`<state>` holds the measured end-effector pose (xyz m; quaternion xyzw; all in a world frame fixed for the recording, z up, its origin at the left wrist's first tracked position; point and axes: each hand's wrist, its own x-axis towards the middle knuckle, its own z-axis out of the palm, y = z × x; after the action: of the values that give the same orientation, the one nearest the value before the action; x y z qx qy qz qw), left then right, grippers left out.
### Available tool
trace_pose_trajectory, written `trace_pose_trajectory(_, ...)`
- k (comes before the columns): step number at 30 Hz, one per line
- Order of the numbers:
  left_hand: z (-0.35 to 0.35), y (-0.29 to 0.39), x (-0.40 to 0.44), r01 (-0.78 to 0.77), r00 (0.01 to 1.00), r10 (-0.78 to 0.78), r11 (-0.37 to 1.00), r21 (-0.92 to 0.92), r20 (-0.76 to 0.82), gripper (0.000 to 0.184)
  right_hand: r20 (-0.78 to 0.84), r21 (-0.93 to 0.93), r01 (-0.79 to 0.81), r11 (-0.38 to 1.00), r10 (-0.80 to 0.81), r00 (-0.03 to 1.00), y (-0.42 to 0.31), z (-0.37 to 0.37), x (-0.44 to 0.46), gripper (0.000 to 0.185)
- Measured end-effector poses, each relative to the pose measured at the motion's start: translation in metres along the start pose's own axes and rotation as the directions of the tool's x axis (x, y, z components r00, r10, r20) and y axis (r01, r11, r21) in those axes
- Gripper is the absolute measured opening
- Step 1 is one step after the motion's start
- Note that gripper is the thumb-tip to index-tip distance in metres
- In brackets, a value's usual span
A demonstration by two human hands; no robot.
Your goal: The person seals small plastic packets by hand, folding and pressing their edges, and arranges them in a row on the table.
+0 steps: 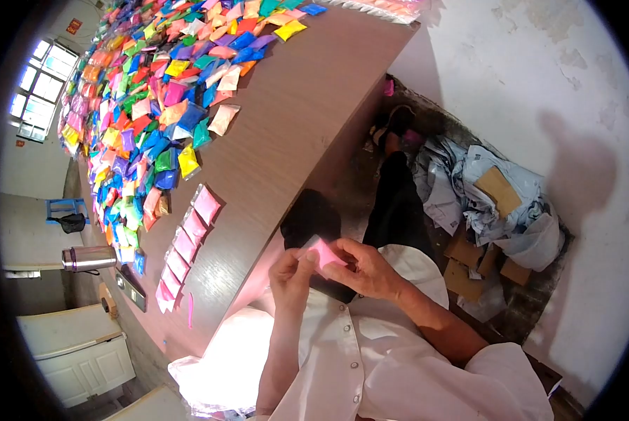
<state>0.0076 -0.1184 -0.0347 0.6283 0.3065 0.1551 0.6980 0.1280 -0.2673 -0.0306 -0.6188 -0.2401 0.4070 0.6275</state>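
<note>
Both hands meet over my lap around a small pink packet (324, 255), which looks like a clear pouch with soft pink filling. My left hand (291, 276) pinches its left edge between thumb and fingers. On the other side, my right hand (360, 266) grips it with bent fingers, hiding part of it. A row of similar pink packets (183, 245) lies on the table to the left of my hands. Beside the row's near end rests a thin pink stick-like tool (190, 310).
Many colourful packets (167, 105) are heaped across the brown table (293, 91). A steel cup (89, 258) and a dark phone-like object (130, 289) stand near its left edge. White plastic bags (223, 358) sit by my left arm. Crumpled packaging (469, 182) and cardboard (465, 266) litter the floor at right.
</note>
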Motion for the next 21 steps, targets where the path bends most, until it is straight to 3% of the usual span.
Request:
trace_pose_trajectory(6,0.012,0.009,-0.003,0.086,0.996,-0.085,0.985,-0.152,0.017,0.026,-0.008,-0.046,-0.007,0.999,0.006,1.0,0.004,-0.002,0.001,0.032)
trace_pose_trajectory(15,0.002,0.001,-0.005,0.057,0.998,-0.056,0.998,-0.035,0.033,0.018,-0.013,0.016,-0.003,1.0,0.003,1.0,0.003,-0.001,0.001,0.03)
trace_pose_trajectory(19,0.008,0.001,-0.009,0.109,0.993,-0.102,0.988,-0.112,0.064,0.018,-0.07,0.075,0.018,0.997,-0.013,0.997,0.009,0.0,0.003,0.027)
trace_pose_trajectory(21,0.015,0.005,-0.011,0.087,0.994,-0.08,0.991,-0.097,0.072,0.026,-0.105,0.086,0.015,0.996,-0.006,0.994,0.014,0.0,0.004,0.026)
